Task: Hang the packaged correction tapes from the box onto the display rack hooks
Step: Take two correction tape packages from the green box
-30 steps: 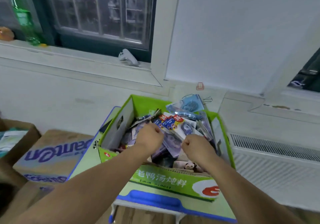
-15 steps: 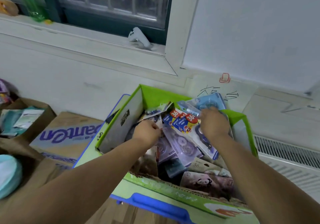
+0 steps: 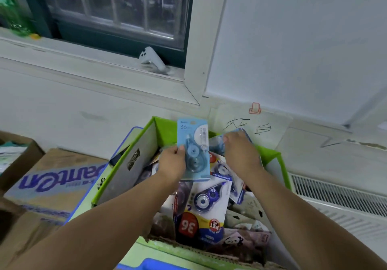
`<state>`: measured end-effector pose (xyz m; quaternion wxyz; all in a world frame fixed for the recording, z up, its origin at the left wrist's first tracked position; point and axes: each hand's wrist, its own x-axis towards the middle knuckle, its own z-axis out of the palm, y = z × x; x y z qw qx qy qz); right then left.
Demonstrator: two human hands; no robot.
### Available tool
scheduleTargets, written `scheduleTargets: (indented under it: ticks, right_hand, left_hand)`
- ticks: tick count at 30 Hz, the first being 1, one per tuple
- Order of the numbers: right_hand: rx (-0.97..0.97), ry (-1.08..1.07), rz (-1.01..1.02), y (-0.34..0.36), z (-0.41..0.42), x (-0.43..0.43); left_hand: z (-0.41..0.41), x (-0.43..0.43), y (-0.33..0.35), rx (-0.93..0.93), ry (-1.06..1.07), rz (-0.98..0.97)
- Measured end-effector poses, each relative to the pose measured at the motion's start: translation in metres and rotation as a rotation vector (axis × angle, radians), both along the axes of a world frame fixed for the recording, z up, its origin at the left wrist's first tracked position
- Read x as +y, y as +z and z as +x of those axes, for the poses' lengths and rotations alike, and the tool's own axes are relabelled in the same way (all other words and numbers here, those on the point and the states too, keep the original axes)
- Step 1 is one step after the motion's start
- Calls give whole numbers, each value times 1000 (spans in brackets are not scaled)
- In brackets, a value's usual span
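Above the rear of the green box (image 3: pixel 166 132), the left hand (image 3: pixel 172 163) held a light-blue correction tape pack (image 3: pixel 193 138) upright, with the printed face toward the camera and the hang tab uppermost. The grip of this hand was clamped on the pack's lower left edge, thumb on the front and fingers behind.

The right hand (image 3: pixel 240 153) was just beside it, at the box's rear wall. Its grip was curled on a second blue pack (image 3: pixel 216 142), which was tilted and largely hidden by the knuckles. Whether the two packs touched could not be determined.

Inside the box lay a loose pile of further packs. White-and-blue packs (image 3: pixel 202 205) marked "36" lay face up in the middle, overlapping one another. Panda-printed packs (image 3: pixel 234 241) lay toward the near right corner.

A brown carton (image 3: pixel 58 183) with purple lettering stood just beside the box on its left. A radiator grille (image 3: pixel 339 198) ran along the right. On the windowsill (image 3: pixel 83 59) behind the box rested a white handheld controller (image 3: pixel 151 59) and, at far left, a green bottle (image 3: pixel 12 14).
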<state>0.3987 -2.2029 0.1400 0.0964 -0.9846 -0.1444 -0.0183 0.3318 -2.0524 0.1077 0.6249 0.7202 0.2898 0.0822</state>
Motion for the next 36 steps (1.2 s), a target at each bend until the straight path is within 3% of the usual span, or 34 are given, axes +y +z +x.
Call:
scheduleTargets:
  ticks: [2, 4, 11, 13, 17, 24, 28, 36]
  right_hand:
    - [-119, 80, -271, 2, 11, -4]
    - [-97, 151, -432, 3, 22, -5]
    - [-36, 43, -546, -2, 20, -11]
    - [-52, -65, -331, 1, 21, -19]
    - [-27, -337, 386, 23, 22, -42]
    - [125, -497, 972, 36, -6, -78]
    - [194, -563, 1177, 43, -33, -103]
    - [-21, -773, 1294, 76, -123, -144]
  left_hand:
    - [-4, 8, 3, 41, 31, -5]
    - [-7, 16, 2, 44, 34, -13]
    - [-14, 23, 5, 52, 28, 1]
    - [-15, 19, 9, 49, 25, 5]
    - [-14, 3, 24, 11, -7, -2]
    - [-7, -43, 53, -125, -78, -33]
    - [-6, -68, 70, -183, -179, -87]
    - [-23, -122, 104, -250, -504, -73]
